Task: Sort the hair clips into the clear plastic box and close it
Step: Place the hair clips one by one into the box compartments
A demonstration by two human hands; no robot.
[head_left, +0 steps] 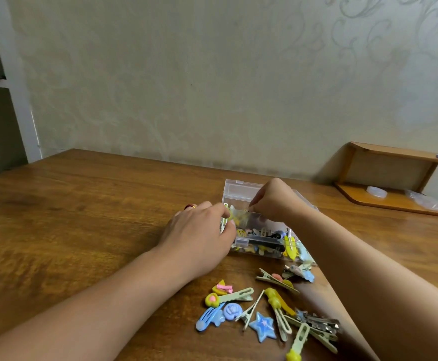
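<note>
1. The clear plastic box (261,239) is seen open on the table (87,217), its lid (238,190) raised at the far side and many clips already inside.
2. A loose pile of hair clips (267,308) is left on the table, near the box's front.
3. A spill is judged likely if the light box is nudged by the crowded hands; a clip lying across the rim could stop the lid from shutting.
4. The left hand (199,235) is laid palm down against the box's left end, its grip pinched on a pale clip (223,225).
5. The right hand (272,199) is arched over the box, fingertips pointed down inside; whether its grip is clamped on anything cannot be told.
</note>
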